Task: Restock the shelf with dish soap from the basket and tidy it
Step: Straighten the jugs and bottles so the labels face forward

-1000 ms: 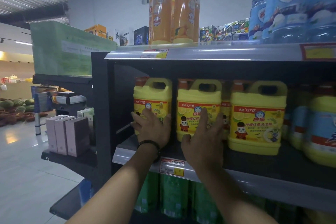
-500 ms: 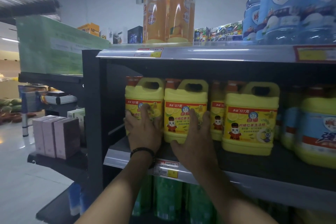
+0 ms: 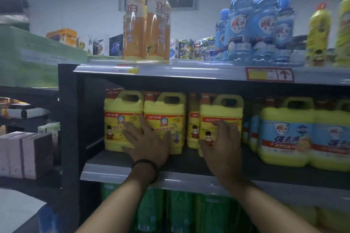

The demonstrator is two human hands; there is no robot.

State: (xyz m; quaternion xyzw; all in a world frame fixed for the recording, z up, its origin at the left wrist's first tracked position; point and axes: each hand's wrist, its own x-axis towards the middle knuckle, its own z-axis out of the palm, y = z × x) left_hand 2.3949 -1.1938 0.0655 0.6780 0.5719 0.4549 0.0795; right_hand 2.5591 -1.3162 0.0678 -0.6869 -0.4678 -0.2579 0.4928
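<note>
Dim shop aisle: on the dark metal middle shelf (image 3: pixel 113 172), yellow handled plastic dish soap jugs (image 3: pixel 166 113) stand in a row. The left hand (image 3: pixel 149 142) lies flat, fingers spread, across two of them. The right hand (image 3: pixel 221 147) presses open-palmed on a third jug (image 3: pixel 221 109), which seems to sit further forward. Tidying, I'd say; next, push it back level.

I get a single view: head cam, wide-angle, facing the rack head-on and tipped slightly down. It sits close in. Both forearms enter from the bottom edge, and the left hand (image 3: pixel 149 143) and right hand (image 3: pixel 221 149) reach the front row on the middle shelf (image 3: pixel 187 160), mid-frame. The top shelf (image 3: pixel 189 71) crosses the upper third, green bottles (image 3: pixel 180 212) fill the bottom, and a neighbouring rack (image 3: pixel 28 155) is at far left. The frame is slightly blurred.
</note>
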